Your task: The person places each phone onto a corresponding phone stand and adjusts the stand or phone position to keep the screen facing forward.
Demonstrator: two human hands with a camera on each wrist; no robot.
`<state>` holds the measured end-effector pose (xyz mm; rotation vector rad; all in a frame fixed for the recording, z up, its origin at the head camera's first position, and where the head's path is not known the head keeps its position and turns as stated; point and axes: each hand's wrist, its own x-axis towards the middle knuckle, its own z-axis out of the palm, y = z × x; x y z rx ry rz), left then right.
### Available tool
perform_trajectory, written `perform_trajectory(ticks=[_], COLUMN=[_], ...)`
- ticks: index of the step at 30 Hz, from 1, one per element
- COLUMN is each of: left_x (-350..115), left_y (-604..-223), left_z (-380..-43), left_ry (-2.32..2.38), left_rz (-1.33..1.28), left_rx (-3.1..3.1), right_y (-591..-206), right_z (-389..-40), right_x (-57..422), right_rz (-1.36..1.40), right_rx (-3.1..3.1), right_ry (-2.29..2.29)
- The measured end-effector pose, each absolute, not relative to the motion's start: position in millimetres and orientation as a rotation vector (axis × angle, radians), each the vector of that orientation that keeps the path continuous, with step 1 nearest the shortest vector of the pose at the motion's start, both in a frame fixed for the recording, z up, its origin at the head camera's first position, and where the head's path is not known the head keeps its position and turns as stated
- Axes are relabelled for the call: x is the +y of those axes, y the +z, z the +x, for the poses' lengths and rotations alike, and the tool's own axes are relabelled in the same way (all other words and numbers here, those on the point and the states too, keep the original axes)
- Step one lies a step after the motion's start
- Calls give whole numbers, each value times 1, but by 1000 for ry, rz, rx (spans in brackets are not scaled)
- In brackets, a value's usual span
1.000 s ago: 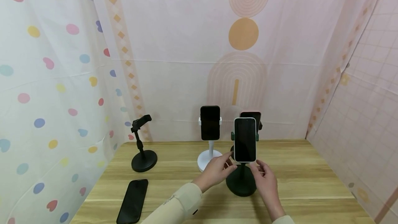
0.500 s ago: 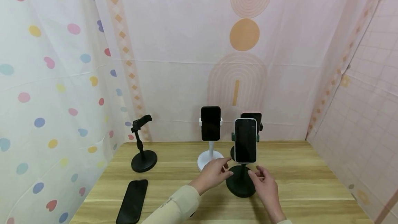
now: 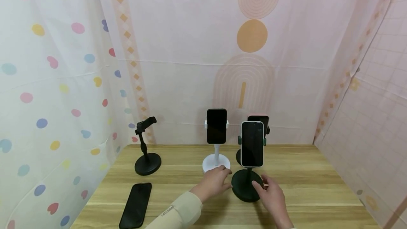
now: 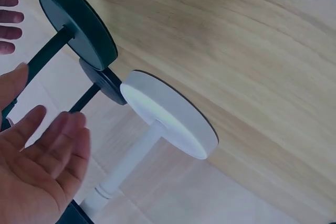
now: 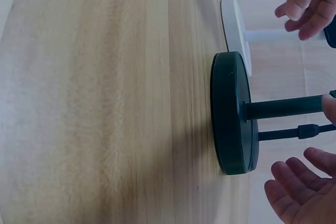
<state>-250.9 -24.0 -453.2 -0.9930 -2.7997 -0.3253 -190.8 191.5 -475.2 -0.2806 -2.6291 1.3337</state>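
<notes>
A phone in a pale case (image 3: 252,144) stands upright in a dark green phone stand (image 3: 246,185). My left hand (image 3: 213,183) hovers to the left of that stand's round base, fingers loosely bent around nothing. On the other side, my right hand (image 3: 272,194) is beside the base, thumb and fingers apart. Both wrist views show bare air between the fingers and the green stem (image 5: 283,107). Behind my left hand is a white phone stand (image 4: 170,114) carrying a black phone (image 3: 217,126).
A third phone (image 3: 262,123) on a black stand is partly hidden behind the pale-cased one. At the left, a black stand (image 3: 147,163) has no phone in its holder. A black phone (image 3: 136,206) lies flat on the wooden table (image 3: 318,186) near the front left.
Both hands have drawn down and away from the pale-cased phone's lower edge, the left hand moving further left. The phones and stands stay in place.
</notes>
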Motion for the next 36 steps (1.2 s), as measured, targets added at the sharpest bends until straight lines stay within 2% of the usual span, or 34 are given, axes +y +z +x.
perform_trajectory(ticks=[6, 21, 28, 36], left_x=[-25, -50, -68, -92], left_y=[-456, -464, -461, -458], left_z=[-248, -245, -239, -243], left_ry=[-107, 75, 106, -86], left_rz=[-949, -809, -739, -579], left_rx=[-2805, -3020, -3066, -3146], right_y=[-478, -470, -467, -467], right_z=[-191, -179, -179, -179], right_x=[193, 186, 184, 181], right_rz=[-202, 22, 68, 78], right_rx=[-2721, -2981, -3121, -3211], right_ry=[1166, 577, 510, 545])
